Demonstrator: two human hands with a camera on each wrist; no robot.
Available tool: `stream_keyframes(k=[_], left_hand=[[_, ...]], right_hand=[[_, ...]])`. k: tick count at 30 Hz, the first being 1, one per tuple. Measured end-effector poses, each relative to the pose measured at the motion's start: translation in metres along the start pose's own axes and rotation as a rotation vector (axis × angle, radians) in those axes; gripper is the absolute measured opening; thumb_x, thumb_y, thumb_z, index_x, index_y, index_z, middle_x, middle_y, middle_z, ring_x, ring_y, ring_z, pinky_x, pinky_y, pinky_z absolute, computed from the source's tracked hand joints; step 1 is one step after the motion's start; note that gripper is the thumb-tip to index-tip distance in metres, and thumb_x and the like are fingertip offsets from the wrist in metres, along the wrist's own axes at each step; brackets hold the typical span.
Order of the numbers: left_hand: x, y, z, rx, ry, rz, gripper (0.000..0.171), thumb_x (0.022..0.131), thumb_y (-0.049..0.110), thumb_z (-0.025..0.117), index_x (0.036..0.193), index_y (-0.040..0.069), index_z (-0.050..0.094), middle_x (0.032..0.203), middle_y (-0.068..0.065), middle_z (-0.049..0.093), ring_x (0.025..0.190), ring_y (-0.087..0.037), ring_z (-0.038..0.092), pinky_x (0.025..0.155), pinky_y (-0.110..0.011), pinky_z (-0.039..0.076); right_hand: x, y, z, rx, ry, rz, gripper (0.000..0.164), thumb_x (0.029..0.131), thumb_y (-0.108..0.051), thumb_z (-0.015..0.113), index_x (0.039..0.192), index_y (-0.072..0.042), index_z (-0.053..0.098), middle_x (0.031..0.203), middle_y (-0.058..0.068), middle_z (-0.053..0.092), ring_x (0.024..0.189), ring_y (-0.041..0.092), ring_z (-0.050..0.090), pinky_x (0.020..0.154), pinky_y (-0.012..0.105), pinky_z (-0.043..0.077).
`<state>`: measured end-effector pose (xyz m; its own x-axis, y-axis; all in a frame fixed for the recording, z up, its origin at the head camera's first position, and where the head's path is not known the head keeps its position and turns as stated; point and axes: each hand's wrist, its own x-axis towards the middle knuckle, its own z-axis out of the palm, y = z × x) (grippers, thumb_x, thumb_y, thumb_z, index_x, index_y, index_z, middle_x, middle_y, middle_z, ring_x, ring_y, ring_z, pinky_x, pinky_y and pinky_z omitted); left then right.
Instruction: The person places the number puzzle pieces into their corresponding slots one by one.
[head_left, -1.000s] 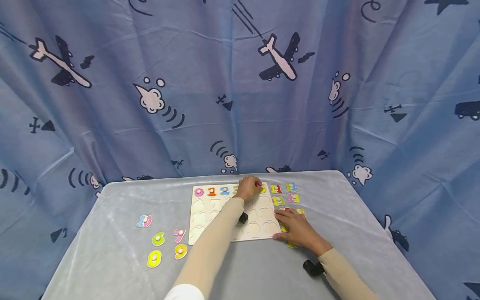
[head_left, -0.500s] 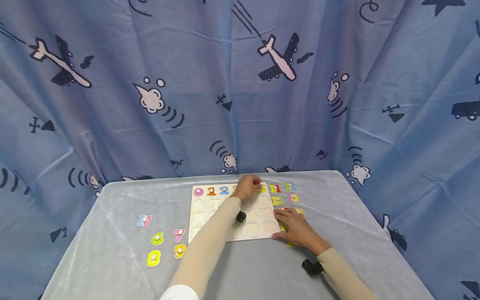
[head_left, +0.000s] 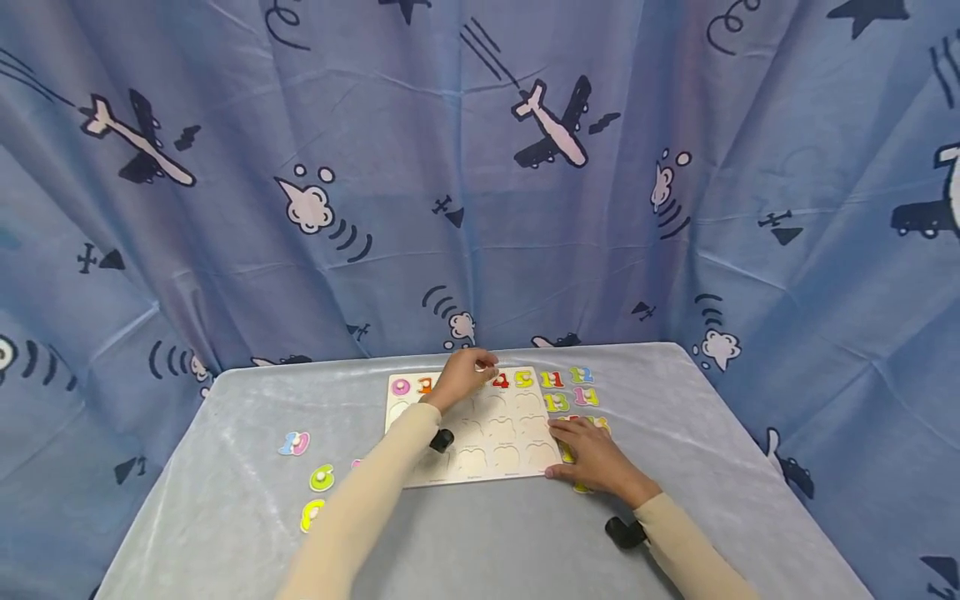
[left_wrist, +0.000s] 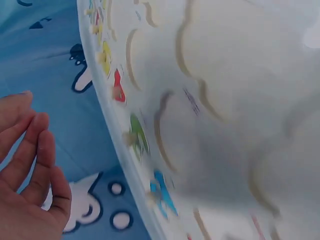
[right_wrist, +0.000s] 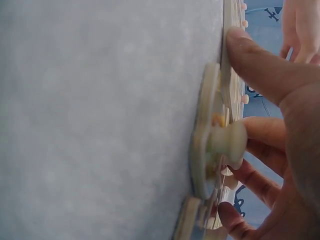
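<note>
A pale wooden number puzzle board (head_left: pixel 491 474) lies on the table, with a pink 0 (head_left: pixel 401 387), red 4 (head_left: pixel 501 381) and yellow 5 (head_left: pixel 523 379) in its top row. My left hand (head_left: pixel 461 379) is over that row, hiding the 2 and 3 from the head camera. In the left wrist view, a green 3 (left_wrist: pixel 138 135) and blue 2 (left_wrist: pixel 162 192) sit near loosely bent fingers that hold nothing. My right hand (head_left: pixel 592 454) rests at the board's right edge, thumb touching it. Below the fingers is a knobbed puzzle piece (right_wrist: pixel 230 142).
Loose pieces lie left of the board: a 10 (head_left: pixel 294 443), a green 6 (head_left: pixel 322 477) and others partly behind the left sleeve. To the right are an 11 (head_left: pixel 552 380), a 12 (head_left: pixel 581 376) and several more. A blue patterned curtain (head_left: pixel 375 283) hangs behind the table.
My left hand has moved left from beside the yellow 5, uncovering the red 4. The left forearm now covers more loose pieces. My right hand stays put.
</note>
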<state>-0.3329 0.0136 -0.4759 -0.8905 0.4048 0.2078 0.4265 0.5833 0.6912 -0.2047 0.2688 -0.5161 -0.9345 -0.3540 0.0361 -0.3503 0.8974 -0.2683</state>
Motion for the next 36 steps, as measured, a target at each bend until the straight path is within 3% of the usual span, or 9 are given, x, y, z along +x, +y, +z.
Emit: stream_keyframes(k=[7,15,30,36], left_hand=[[-0.028,-0.015,-0.024,0.002,0.044,0.037,0.017,0.092,0.016,0.069,0.106,0.007,0.074,0.106,-0.006,0.074,0.1,-0.023,0.067,0.092,-0.041,0.052],[-0.063,-0.03,-0.048,0.038,0.094,0.009,0.015,0.089,0.017,0.072,0.102,0.009,0.075,0.102,-0.002,0.074,0.095,-0.019,0.067,0.082,-0.035,0.052],[-0.125,-0.057,-0.105,0.046,0.18,-0.082,0.017,0.093,0.016,0.068,0.107,0.009,0.073,0.107,-0.007,0.073,0.094,-0.021,0.064,0.086,-0.043,0.05],[-0.153,-0.069,-0.12,0.067,0.212,-0.112,0.015,0.092,0.017,0.069,0.106,0.011,0.073,0.104,-0.004,0.072,0.094,-0.019,0.063,0.083,-0.038,0.049]], right_hand=[[0.0,0.002,0.003,-0.008,0.003,-0.009,0.081,0.074,-0.055,0.079,0.138,-0.01,0.057,0.144,0.004,0.055,0.133,0.03,0.047,0.098,0.054,0.038],[0.001,0.004,0.001,-0.012,0.005,-0.008,0.08,0.074,-0.054,0.079,0.138,-0.01,0.058,0.144,0.004,0.055,0.134,0.034,0.045,0.101,0.058,0.037],[0.002,0.005,0.002,0.014,0.019,-0.02,0.082,0.075,-0.054,0.078,0.14,-0.009,0.055,0.144,0.007,0.055,0.134,0.034,0.045,0.097,0.06,0.037],[0.003,0.005,0.004,0.018,0.009,-0.01,0.084,0.075,-0.055,0.077,0.141,-0.01,0.054,0.144,0.007,0.055,0.134,0.033,0.045,0.095,0.057,0.036]])
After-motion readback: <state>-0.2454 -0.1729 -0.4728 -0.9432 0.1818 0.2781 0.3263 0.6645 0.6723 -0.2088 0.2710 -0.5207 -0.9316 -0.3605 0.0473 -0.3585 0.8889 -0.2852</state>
